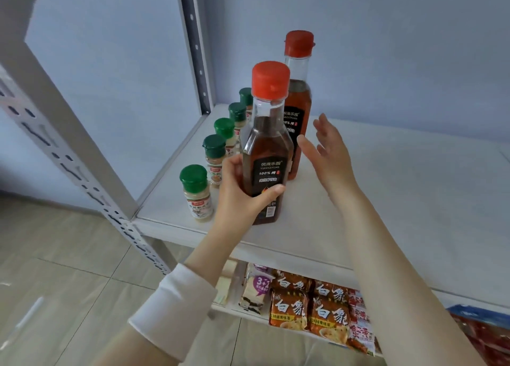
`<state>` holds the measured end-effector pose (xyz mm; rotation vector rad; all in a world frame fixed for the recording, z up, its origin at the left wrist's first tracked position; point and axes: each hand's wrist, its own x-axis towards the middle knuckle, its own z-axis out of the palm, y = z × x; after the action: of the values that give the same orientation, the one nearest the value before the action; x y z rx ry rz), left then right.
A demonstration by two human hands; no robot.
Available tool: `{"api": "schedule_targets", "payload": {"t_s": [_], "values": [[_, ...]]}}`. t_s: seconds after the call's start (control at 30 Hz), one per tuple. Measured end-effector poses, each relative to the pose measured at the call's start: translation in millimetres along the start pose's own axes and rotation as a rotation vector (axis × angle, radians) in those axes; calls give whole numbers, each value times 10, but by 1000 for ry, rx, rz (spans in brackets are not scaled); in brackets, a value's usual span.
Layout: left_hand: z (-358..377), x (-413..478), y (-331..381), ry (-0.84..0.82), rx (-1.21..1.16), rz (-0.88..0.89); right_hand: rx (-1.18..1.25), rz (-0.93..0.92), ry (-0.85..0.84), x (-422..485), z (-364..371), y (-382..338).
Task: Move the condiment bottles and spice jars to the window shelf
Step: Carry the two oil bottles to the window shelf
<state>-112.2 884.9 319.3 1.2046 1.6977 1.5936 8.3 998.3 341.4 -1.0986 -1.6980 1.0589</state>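
Right, your left hand (242,197) is wrapping round the front bottle (265,158), thumb across its label, low over the front of the white shelf (386,200); I'm not seeing whether its base is resting. Your right hand (328,150) is hovering spread, holding nothing, just beside the rear bottle (299,89). Careful: one brush from those fingers could be tipping that tall bottle. Your left knuckles are sitting just beside the nearest spice jar (196,194) at the shelf's edge; a nudge could be sending it off. Counting now: two red-capped bottles, five green-capped jars in a row.
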Motion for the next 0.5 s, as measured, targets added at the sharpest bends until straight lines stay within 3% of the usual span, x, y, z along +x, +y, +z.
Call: {"api": "schedule_targets", "payload": {"t_s": [0.23, 0.5], "values": [[20, -92, 93, 132, -35, 27, 174, 26, -177, 295, 55, 47], [-39, -221, 302, 168, -43, 53, 192, -22, -53, 323, 184, 20]]}}
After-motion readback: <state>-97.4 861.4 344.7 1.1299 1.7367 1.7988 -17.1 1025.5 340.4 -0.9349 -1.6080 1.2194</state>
